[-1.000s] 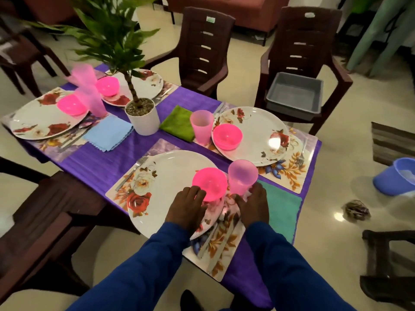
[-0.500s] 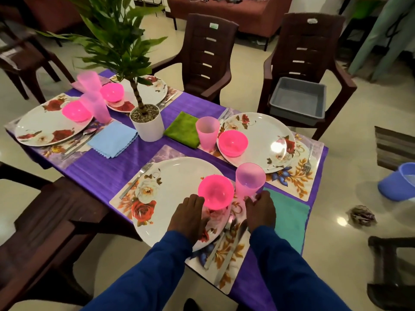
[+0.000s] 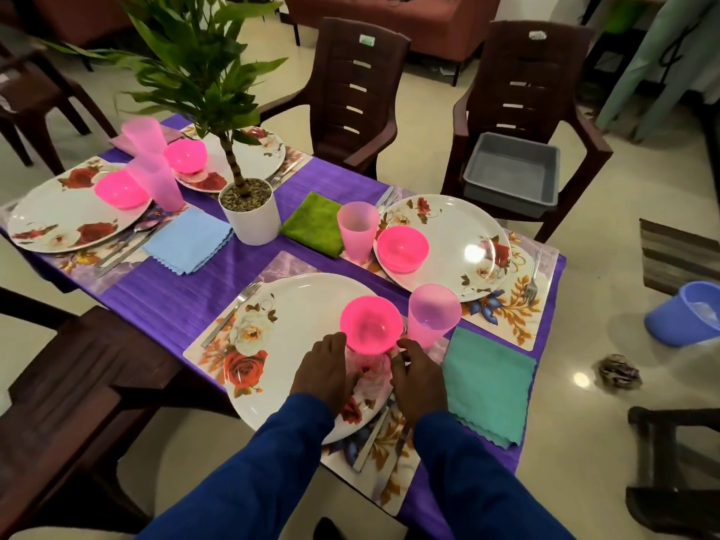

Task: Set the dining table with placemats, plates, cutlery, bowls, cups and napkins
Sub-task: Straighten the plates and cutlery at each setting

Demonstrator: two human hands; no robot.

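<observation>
On the near floral plate (image 3: 288, 329) stands a pink bowl (image 3: 370, 325). My left hand (image 3: 323, 370) lies flat on the plate, its fingertips against the bowl's left base. My right hand (image 3: 419, 378) touches the bowl's lower right side with its fingertips, which are loosely bent. A pink cup (image 3: 432, 315) stands just right of the bowl, and a teal napkin (image 3: 489, 383) lies beside it. A fork (image 3: 232, 313) sits left of the plate on the placemat (image 3: 374, 461). More cutlery lies partly hidden under my right arm.
Three other places hold plates, pink bowls (image 3: 402, 249), pink cups (image 3: 357, 229) and napkins. A potted plant (image 3: 249, 210) stands mid-table on the purple cloth (image 3: 175, 290). Brown chairs surround the table, one holding a grey tub (image 3: 512, 173). A blue bucket (image 3: 685, 313) is on the floor to the right.
My right hand has moved left from the cup's base to the bowl's right side. My left hand stays on the plate by the bowl. The view has shifted slightly.
</observation>
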